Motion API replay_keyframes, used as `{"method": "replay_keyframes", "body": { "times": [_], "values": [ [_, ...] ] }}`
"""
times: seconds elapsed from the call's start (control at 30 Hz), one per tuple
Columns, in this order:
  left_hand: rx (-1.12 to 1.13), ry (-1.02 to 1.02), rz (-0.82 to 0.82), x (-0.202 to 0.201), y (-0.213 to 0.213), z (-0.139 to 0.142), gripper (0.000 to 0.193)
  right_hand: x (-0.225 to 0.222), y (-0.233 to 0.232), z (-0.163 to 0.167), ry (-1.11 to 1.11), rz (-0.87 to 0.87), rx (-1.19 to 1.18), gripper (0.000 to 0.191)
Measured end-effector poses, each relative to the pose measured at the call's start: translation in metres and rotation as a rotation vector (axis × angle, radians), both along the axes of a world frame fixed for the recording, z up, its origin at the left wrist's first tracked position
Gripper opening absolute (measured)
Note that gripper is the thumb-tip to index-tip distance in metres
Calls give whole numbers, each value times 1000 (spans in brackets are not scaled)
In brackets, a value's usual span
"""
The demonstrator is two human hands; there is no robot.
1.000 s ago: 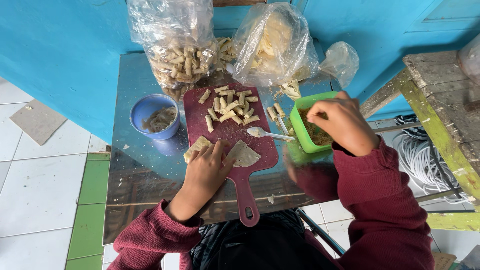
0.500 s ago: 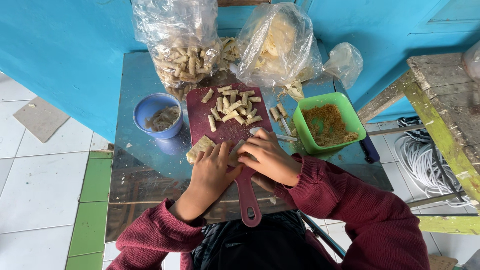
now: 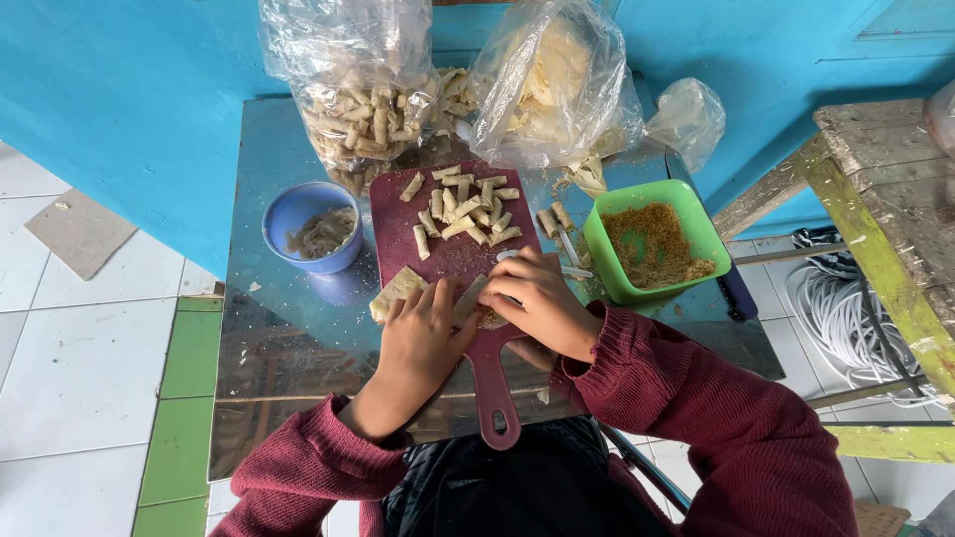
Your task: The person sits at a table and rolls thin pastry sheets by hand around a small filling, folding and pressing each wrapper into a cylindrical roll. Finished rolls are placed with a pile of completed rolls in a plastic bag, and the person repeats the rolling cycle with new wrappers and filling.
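Head view looks straight down on your two hands meeting over a dark red plastic cutting board (image 3: 453, 254) with a long handle, lying on a shiny metal tabletop (image 3: 269, 338). Your left hand (image 3: 423, 333) lies with its fingers bent over a pale, thin square wrapper (image 3: 396, 290) at the board's near edge. Your right hand (image 3: 537, 298) curls around a second wrapper (image 3: 476, 303), fingertips pinching it; both hands grasp the soft dough. Small, matte beige finished rolls (image 3: 463, 209) lie scattered on the far half of the board. Beside it stand a square green plastic bowl (image 3: 609, 264) of crumbly brown filling and a round blue cup (image 3: 293, 214) holding something greyish. Two crinkled clear bags, the left bag (image 3: 363, 89) full of rolls and the right bag (image 3: 547, 85) holding pale sheets, stand behind.

Half a second ago your right hand lay lower and further left; now it has shifted up onto the wrapper. A second ago it was in the green bowl.

Your right palm hides most of the second wrapper, and a spoon (image 3: 567, 268) shows only partly beyond your knuckles.
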State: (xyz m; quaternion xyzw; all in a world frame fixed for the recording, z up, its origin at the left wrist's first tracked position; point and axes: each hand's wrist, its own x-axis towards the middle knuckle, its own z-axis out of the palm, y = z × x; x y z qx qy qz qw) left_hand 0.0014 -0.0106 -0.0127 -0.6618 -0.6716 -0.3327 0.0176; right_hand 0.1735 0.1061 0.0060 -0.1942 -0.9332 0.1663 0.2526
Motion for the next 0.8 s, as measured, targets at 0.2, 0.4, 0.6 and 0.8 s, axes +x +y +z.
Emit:
{"method": "replay_keyframes", "body": {
  "times": [0.2,0.4,0.6,0.8],
  "values": [
    [16,-126,-21,-2,-4,7,35,-1,0,-1,34,82,-53,8],
    [20,-309,-58,1,-2,12,28,1,-7,13,25,11,117,8],
    [-33,-350,-135,4,-5,16,16,17,-9,21,-171,-139,202,17],
    [65,-278,-221,5,-4,14,11,18,-8,12,-175,-118,128,14]
  ]
}}
